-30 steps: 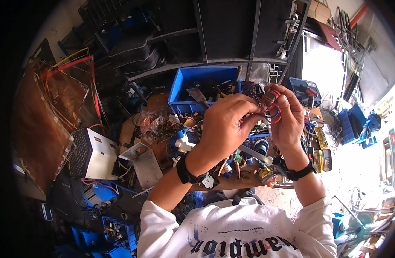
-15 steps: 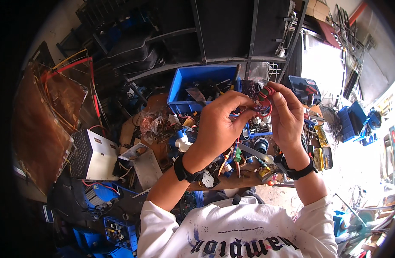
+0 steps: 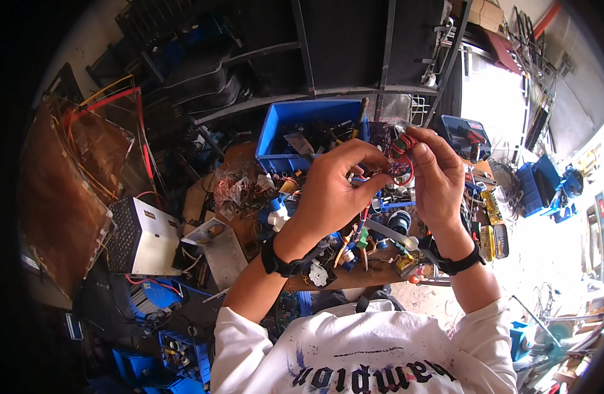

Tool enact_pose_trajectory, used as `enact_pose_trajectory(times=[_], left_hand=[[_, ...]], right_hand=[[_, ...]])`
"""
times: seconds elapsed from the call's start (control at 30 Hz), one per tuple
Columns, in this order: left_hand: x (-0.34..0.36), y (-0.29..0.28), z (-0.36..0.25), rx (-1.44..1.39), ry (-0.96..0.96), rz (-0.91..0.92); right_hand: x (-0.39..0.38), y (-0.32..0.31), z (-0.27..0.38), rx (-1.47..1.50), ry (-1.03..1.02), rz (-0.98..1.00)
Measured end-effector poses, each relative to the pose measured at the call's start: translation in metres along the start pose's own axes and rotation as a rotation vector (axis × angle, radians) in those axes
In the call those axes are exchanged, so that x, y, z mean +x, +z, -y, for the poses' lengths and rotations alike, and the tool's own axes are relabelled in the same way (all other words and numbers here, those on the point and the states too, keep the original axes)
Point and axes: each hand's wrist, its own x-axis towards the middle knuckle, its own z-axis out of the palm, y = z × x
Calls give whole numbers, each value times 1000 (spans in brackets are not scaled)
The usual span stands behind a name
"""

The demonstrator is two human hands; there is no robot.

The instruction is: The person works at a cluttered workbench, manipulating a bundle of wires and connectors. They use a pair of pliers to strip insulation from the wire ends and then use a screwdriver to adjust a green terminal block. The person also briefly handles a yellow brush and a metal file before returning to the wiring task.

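Between the thumb and fingers of my right hand is a toroidal coil, a ring wound with red wire that shows some green. A loop of red wire hangs from it toward my left hand. My left hand is closed in a pinch on wires, with thin blue and red wires trailing below its fingers. Both hands are raised over the cluttered workbench, close to each other but apart. The exact spot that the left fingertips grip is partly hidden.
Behind my hands stands a blue bin full of dark parts. Loose electronic parts, cables and a blue-and-white fitting cover the bench. A white metal box is at the left, an open dark case at the back right.
The coil has turned in my right fingers, showing more green, and sits slightly lower and to the left. The left hand has shifted only a little.
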Motion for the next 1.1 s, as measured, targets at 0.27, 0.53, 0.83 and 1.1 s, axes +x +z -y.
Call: enact_pose_trajectory(times=[0.27,0.53,0.83,1.1], left_hand=[[-5,-3,3,-110,-90,80],[4,2,-7,27,43,-107],[-2,17,-18,357,164,-253],[-3,16,-20,296,132,-168]], right_hand=[[0,1,-3,-52,-62,1],[-2,5,-3,-29,-115,-37],[-2,6,-1,-69,-133,6],[-3,13,2,-214,-103,-137]])
